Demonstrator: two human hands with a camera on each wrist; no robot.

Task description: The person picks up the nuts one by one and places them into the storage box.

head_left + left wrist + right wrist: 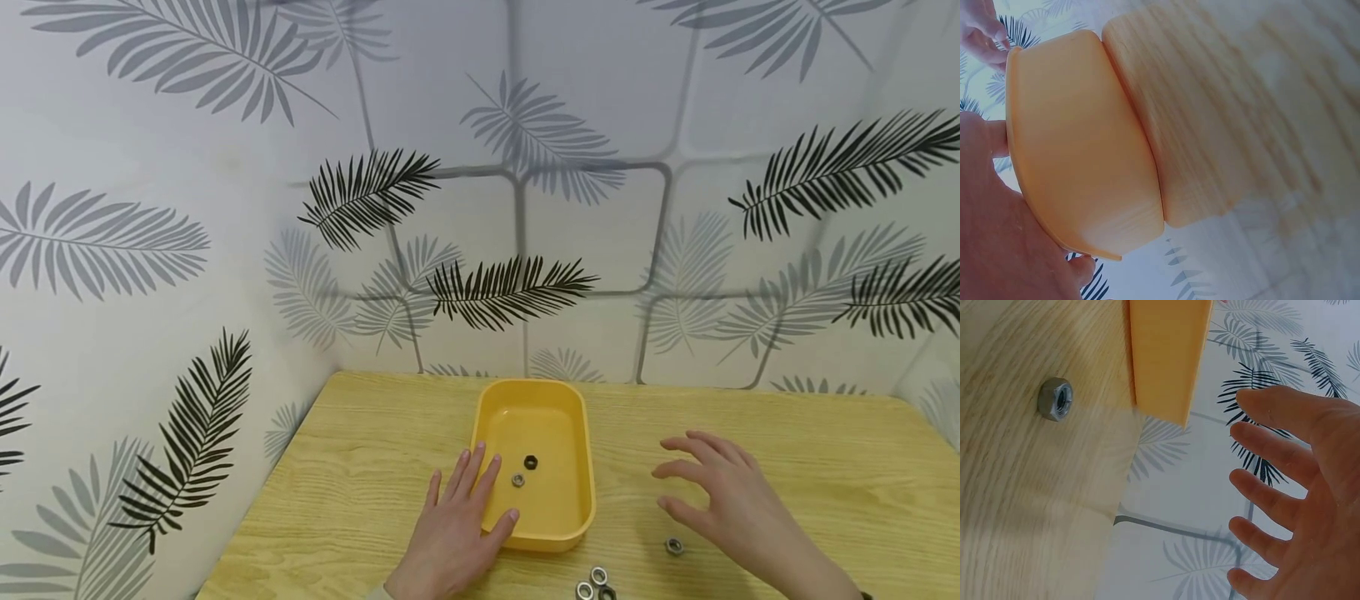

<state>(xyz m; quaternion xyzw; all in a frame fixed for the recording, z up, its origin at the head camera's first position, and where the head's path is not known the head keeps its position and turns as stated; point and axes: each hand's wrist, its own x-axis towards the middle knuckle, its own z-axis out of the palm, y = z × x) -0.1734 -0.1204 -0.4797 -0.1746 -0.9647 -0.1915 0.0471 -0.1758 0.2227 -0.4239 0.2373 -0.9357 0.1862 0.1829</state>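
Head view: left hand (456, 533) loose, straight-fingered over yellow tray (592, 492) rim; right hand (738, 504) empty near lone nut (674, 546); sloppy pinch could send it rolling.

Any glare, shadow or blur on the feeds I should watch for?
Head: soft shadow on the table near the right hand, small highlight inside the yellow tray; left wrist: dim, tabletop grain hazy and smeared; right wrist: nut fairly crisp.
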